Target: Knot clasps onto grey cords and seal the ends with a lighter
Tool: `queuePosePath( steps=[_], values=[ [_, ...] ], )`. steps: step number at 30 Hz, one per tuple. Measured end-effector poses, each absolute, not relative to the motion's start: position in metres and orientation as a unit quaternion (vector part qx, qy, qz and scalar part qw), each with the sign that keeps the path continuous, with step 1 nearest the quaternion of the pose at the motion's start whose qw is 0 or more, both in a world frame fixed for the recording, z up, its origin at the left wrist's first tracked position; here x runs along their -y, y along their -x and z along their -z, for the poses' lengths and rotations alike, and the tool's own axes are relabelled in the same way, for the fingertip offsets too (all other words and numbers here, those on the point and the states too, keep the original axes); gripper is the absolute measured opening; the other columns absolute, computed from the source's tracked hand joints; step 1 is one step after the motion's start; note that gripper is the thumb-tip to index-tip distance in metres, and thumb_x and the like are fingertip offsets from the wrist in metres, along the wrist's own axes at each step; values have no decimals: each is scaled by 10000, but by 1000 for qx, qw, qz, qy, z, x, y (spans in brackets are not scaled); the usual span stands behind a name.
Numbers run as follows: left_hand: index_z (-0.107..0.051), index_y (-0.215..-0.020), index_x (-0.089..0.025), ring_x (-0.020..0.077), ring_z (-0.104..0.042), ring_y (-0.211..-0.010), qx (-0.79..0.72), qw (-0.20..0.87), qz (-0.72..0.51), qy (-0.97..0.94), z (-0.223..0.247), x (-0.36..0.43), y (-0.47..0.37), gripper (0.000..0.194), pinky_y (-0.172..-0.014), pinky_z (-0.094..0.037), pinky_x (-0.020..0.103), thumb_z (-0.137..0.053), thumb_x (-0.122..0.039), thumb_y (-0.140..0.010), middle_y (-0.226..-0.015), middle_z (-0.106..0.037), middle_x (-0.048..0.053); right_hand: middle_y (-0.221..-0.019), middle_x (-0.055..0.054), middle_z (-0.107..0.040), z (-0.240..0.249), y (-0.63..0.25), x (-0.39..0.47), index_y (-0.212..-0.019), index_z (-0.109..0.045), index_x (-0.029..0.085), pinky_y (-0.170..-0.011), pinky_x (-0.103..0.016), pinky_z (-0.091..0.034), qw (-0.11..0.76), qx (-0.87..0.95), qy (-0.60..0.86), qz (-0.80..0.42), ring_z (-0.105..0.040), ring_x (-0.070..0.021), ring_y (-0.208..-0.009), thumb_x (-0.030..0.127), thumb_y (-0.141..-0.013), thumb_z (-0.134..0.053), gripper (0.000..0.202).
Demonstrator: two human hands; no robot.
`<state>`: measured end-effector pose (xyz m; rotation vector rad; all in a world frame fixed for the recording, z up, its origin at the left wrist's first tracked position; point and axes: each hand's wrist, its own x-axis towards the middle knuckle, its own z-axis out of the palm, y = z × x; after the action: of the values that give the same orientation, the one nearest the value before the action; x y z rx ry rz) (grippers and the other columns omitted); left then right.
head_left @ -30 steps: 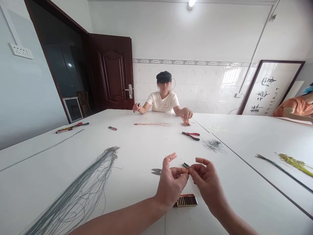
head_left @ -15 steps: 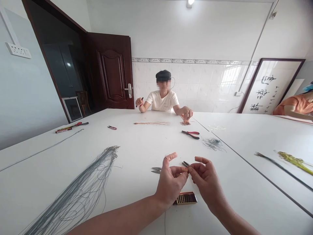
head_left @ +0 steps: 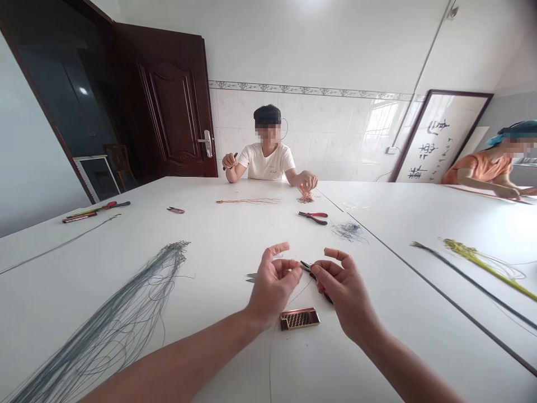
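My left hand (head_left: 274, 285) is closed in a pinch of thumb and forefinger; whatever sits at its tips is too small to make out. A short gap to the right, my right hand (head_left: 339, 285) pinches a thin grey cord (head_left: 298, 295), which trails down-left past my left hand and along the white table. Partly hidden by my right hand are dark-jawed pliers (head_left: 306, 266). Scissor blades (head_left: 251, 277) stick out from behind my left hand. Below both hands lies a small red-and-gold case (head_left: 300, 319) with a honeycomb pattern.
A long bundle of grey cords (head_left: 126, 302) spreads over the left side. Red-handled pliers (head_left: 314, 217) and a grey tangle (head_left: 349, 230) lie ahead. Green cords (head_left: 482, 260) are at right. A person (head_left: 271, 159) sits opposite handling orange strands (head_left: 306, 197); another person (head_left: 482, 168) sits far right.
My hands, touching at the fingertips before, are now slightly apart. The view has turned right and down, showing more of the case, the pliers and the person at right.
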<state>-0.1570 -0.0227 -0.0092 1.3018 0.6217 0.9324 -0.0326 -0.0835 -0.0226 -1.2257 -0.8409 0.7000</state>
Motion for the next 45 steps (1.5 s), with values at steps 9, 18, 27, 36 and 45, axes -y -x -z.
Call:
queuePosePath(
  steps=[9,18,27,36,45],
  values=[
    [-418,-1193,-228,122,-566,-734,-224,645,-387,-620,-9,18,165,484,-725,-479,307,-659,-263,-775,-750,-611,-8,-710,47,-575,14,41,91,-1066,-407,248,-538,-234,-371,674,416,520,-319,-441,-105,-580,350,-792,-657,384],
    [-398,-1204,-251,96,-538,-719,-207,604,-391,-662,-6,18,166,468,-699,-461,267,-631,-247,-799,-791,-595,-19,-729,58,-570,15,42,93,-1063,-403,266,-532,-223,-367,669,434,522,-304,-430,-97,-580,347,-824,-617,331],
    [-410,-1169,-242,52,-439,-561,-229,627,-383,-639,3,19,163,448,-549,-387,202,-630,-243,-780,-748,-554,-47,-820,22,-602,23,43,91,-1078,-424,254,-577,-255,-415,640,450,543,-305,-493,-120,-652,387,-794,-613,366],
    [-388,-1141,-176,74,-504,-581,-335,593,-502,-533,2,-27,172,476,-595,-410,224,-631,-206,-733,-717,-579,-25,-922,-92,-635,11,16,30,-1085,-485,158,-589,-328,-451,624,413,603,-277,-564,-194,-730,281,-683,-636,447],
    [-410,-1146,-248,43,-475,-580,-240,597,-534,-549,-43,1,181,478,-542,-386,163,-673,-228,-747,-728,-596,-50,-886,-24,-643,-30,56,57,-1067,-476,219,-668,-302,-457,657,482,521,-252,-564,-153,-765,308,-771,-620,341]
  ],
)
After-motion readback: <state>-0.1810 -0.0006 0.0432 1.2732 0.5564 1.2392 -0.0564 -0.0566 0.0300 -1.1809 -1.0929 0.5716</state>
